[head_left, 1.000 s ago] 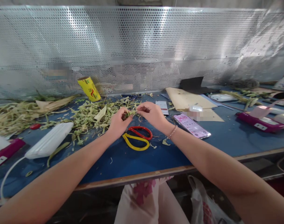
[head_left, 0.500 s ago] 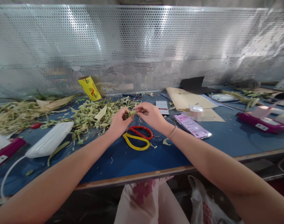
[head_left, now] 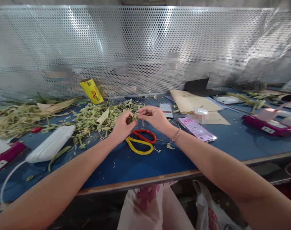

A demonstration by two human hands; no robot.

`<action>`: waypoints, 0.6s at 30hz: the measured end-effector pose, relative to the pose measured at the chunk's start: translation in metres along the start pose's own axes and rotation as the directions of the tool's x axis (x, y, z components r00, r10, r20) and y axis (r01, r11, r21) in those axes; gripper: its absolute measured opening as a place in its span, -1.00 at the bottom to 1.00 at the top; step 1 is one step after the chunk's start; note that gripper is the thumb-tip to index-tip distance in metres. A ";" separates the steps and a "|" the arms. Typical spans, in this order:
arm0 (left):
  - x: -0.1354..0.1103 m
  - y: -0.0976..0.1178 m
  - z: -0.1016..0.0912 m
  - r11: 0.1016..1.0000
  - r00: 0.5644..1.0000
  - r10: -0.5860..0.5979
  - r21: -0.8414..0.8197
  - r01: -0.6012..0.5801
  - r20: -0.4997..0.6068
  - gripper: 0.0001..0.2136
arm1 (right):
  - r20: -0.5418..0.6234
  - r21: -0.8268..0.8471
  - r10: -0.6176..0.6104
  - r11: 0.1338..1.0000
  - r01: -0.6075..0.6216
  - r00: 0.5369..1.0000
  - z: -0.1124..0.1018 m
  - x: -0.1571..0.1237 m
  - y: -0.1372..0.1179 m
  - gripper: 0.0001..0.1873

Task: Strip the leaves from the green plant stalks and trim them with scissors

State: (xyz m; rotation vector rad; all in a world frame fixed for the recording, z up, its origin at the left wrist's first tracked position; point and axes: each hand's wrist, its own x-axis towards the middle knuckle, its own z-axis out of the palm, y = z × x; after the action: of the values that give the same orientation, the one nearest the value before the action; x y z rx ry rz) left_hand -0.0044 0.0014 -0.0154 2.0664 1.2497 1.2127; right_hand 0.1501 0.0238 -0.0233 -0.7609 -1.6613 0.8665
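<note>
Between my two hands is a small green plant piece [head_left: 133, 117], mostly covered by fingers. My left hand [head_left: 124, 125] is closed around it. The fingertips of my right hand [head_left: 153, 117] pinch at its right end, and a bracelet circles that wrist. A heap of pale green plant bits [head_left: 95, 119] lies just left of my left hand. Below both hands, scissors with one red and one yellow handle [head_left: 141, 149] rest on the blue table [head_left: 145, 169]; their blades are hidden.
A yellow tube [head_left: 91, 91] leans at the back, before a perforated metal panel [head_left: 140, 41]. On the right lie a lit phone [head_left: 197, 128], brown paper [head_left: 190, 100] and a purple power strip [head_left: 268, 126]. A white power device with a cable [head_left: 51, 143] lies left.
My hands have barely shifted; the fingers moved slightly around the plant piece. Everything on the table stays where it was.
</note>
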 end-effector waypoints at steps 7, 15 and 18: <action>-0.002 0.002 0.000 1.000 0.999 0.031 0.007 -0.031 0.014 -0.92 | -0.008 0.112 0.067 0.992 -0.065 0.998 -0.001 0.001 -0.002 -0.77; -0.003 0.004 -0.002 0.996 0.998 0.067 0.052 -0.067 -0.002 -0.95 | 0.075 0.114 0.143 0.982 -0.151 0.987 -0.004 0.001 -0.002 -0.79; -0.002 0.002 -0.002 0.994 0.997 0.076 0.076 -0.076 0.001 -0.95 | 0.069 0.118 0.159 0.979 -0.166 0.985 -0.005 0.001 -0.001 -0.77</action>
State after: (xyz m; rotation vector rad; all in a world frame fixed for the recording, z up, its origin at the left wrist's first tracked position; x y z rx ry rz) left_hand -0.0050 -0.0020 -0.0139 2.1863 1.2468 1.2181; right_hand 0.1546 0.0249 -0.0210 -0.8006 -1.5964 1.1061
